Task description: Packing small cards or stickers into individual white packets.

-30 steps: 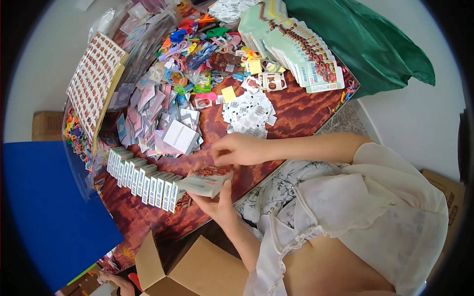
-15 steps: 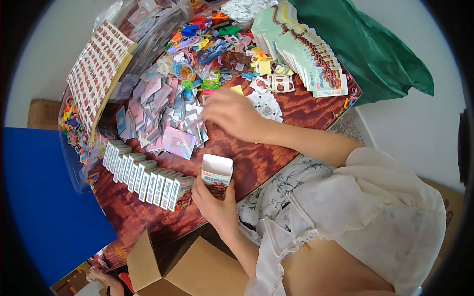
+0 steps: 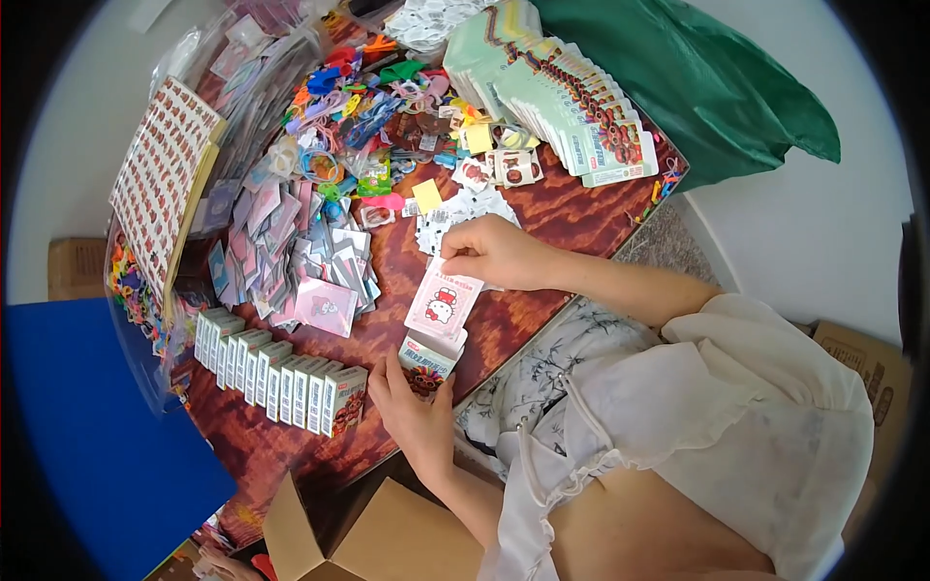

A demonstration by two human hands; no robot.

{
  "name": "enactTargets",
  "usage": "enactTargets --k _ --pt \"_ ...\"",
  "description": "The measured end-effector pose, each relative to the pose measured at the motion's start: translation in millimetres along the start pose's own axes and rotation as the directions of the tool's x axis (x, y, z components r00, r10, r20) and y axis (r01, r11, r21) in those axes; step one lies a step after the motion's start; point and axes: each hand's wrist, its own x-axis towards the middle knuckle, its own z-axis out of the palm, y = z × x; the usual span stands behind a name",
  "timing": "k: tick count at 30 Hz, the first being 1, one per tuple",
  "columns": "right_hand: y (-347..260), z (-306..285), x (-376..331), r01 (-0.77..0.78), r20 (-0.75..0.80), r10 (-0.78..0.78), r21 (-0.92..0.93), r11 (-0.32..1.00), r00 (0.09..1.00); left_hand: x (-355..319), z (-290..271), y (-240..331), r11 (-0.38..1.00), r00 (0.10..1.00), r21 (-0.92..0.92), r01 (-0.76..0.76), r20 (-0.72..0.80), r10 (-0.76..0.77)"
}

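My left hand [image 3: 415,418] is closed round a small printed box [image 3: 429,360] whose top stands open toward the far side. Pinched by one end in my right hand [image 3: 494,254] is a pink and white card [image 3: 443,302] with a cartoon cat on it. Its lower end is at the box's mouth; whether it has entered I cannot tell. To the left, a row of filled-out boxes [image 3: 325,397] stands side by side. Beyond them spreads a heap of cards in clear sleeves [image 3: 334,257], with one shiny pink card [image 3: 326,306] at its near edge.
Flat box blanks [image 3: 581,126] lie fanned out at the far right by a green bag [image 3: 717,97]. Small colourful trinkets [image 3: 387,107], white packets [image 3: 460,215] and a sticker sheet stack [image 3: 165,174] cover the far side. An open carton [image 3: 407,528] sits below the near edge.
My right hand has come back from the card heap toward the box and now holds the pink card over its mouth. The left hand keeps hold of the box; the whole view has shifted slightly.
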Motion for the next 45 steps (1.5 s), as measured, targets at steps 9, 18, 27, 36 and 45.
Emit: enactTargets --k 9,18,27,36,45 --pt "-19.9 21.6 -4.1 0.17 -0.153 -0.178 -0.069 0.983 0.972 1.8 10.6 14.0 0.996 1.0 0.087 -0.014 -0.016 0.016" --pt "-21.5 41.6 -15.1 0.027 -0.042 -0.027 0.022 0.999 0.999 4.0 9.5 9.1 0.997 0.998 -0.067 -0.032 -0.061 0.028" --pt "-23.6 49.2 6.0 0.52 -0.049 -0.62 -0.497 0.695 0.783 7.3 21.0 7.7 0.988 0.975 -0.156 0.005 -0.22 -0.04" --pt "6.7 24.4 91.8 0.243 -0.171 -0.42 -0.602 0.761 0.891 11.3 15.8 0.3 0.983 0.989 -0.182 0.0 -0.146 -0.027" --pt "1.0 2.4 74.2 0.137 -0.079 -0.15 -0.151 0.979 0.986 6.9 12.5 3.2 0.989 0.976 -0.136 0.049 -0.202 -0.076"
